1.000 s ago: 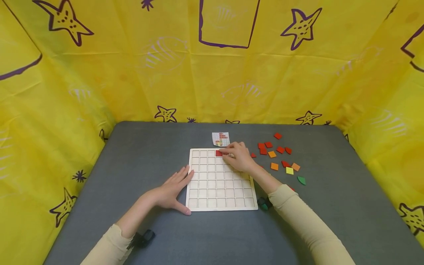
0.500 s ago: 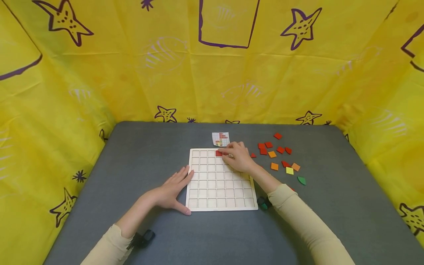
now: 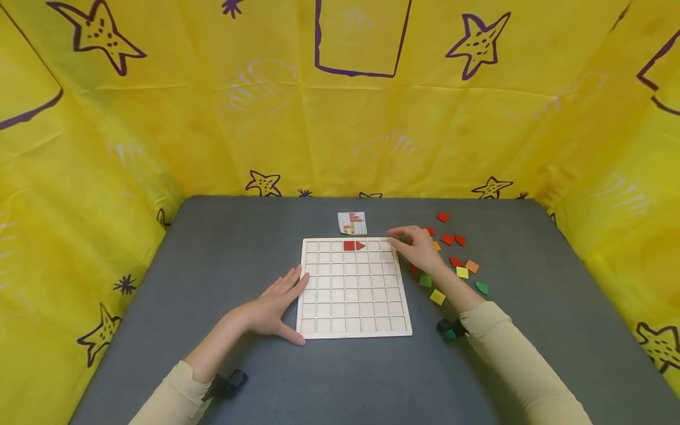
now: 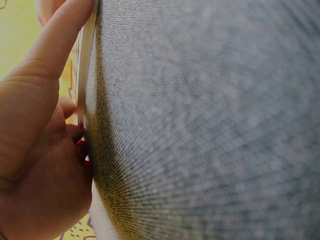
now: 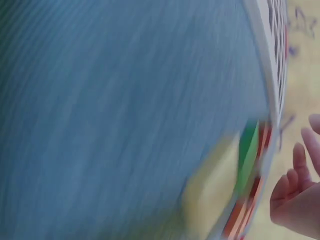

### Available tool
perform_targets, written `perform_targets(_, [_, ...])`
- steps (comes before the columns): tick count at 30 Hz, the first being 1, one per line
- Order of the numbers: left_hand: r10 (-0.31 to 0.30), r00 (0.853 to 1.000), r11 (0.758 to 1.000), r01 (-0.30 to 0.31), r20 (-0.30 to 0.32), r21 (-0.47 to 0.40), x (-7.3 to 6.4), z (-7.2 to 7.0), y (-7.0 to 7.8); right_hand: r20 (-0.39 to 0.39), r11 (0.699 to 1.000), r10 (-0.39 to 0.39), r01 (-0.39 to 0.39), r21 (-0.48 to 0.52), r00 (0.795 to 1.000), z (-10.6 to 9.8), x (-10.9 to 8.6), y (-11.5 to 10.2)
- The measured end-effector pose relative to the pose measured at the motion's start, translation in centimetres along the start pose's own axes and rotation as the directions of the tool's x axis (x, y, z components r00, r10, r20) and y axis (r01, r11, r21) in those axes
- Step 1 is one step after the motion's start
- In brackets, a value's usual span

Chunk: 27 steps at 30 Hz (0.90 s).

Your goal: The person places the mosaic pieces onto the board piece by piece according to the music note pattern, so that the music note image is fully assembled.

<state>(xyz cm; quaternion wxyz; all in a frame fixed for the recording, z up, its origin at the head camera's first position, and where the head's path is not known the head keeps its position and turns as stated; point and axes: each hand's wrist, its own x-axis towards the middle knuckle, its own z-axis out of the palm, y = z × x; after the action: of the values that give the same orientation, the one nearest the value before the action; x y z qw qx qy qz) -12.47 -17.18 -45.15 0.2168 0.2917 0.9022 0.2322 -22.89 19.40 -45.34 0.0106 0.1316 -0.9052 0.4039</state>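
A pale square grid board [image 3: 353, 308] lies on the grey table. In its far row a red square tile [image 3: 349, 245] sits beside a red pointed tile [image 3: 360, 245]. My left hand [image 3: 277, 305] rests along the board's left edge, fingers spread and thumb at the near corner; the left wrist view shows the thumb [image 4: 47, 47] against the board's side. Over the board's far right corner is my right hand [image 3: 418, 250], fingers loosely bent with a gap between thumb and forefinger. Nothing shows in those fingers in the right wrist view either.
Loose red, orange, yellow and green tiles lie right of the board, such as a yellow tile [image 3: 438, 297] and a red tile [image 3: 443, 217]; my right hand and forearm hide some. A small printed pattern card [image 3: 352, 223] lies behind the board. Yellow cloth [image 3: 340, 130] surrounds the table.
My right hand has released the red pointed tile in the far row and moved right, off the tiles toward the loose pieces. My left hand stays at the board's edge.
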Motion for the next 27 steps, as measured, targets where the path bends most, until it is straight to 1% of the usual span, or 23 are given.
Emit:
perform_targets(2, [0.004, 1.000, 1.000, -0.004, -0.005, -0.007, -0.1, 0.0, 0.0, -0.027, 0.999, 0.035, -0.034, 0.009, 0.999, -1.5, -0.4, 1.2])
perform_targets(4, [0.005, 1.000, 1.000, -0.005, -0.007, -0.010, -0.1, 0.0, 0.0, -0.040, 0.997, 0.069, -0.070, -0.016, 0.997, -2.7, -0.7, 2.1])
perform_targets(5, [0.007, 1.000, 1.000, -0.007, -0.009, -0.012, -0.2, 0.0, 0.0, -0.043, 0.997, 0.073, -0.074, -0.027, 0.996, -3.3, -0.8, 2.6])
perform_targets(10, [0.015, 1.000, 1.000, -0.016, -0.013, -0.011, -0.2, -0.1, 0.0, -0.040, 0.985, 0.098, -0.103, -0.135, 0.994, -4.9, -1.3, 4.3])
perform_targets(12, [0.012, 1.000, 1.000, -0.012, -0.008, -0.003, -0.1, -0.1, 0.0, -0.032, 0.980, 0.099, -0.103, -0.170, 0.995, -5.3, -1.4, 4.7])
perform_targets(15, [0.006, 1.000, 1.000, -0.006, -0.006, 0.000, -0.1, 0.0, 0.0, -0.016, 0.977, 0.098, -0.099, -0.186, 0.995, -5.5, -1.5, 5.0])
perform_targets(21, [0.001, 1.000, 1.000, -0.001, -0.004, -0.006, -0.1, 0.1, 0.0, -0.001, 0.978, 0.089, -0.087, -0.190, 0.996, -5.5, -1.4, 5.3])
perform_targets(27, [0.008, 1.000, 1.000, -0.008, -0.012, 0.003, -0.1, 0.1, -0.1, -0.009, 0.976, 0.091, -0.091, -0.195, 0.996, -5.3, -1.1, 5.5])
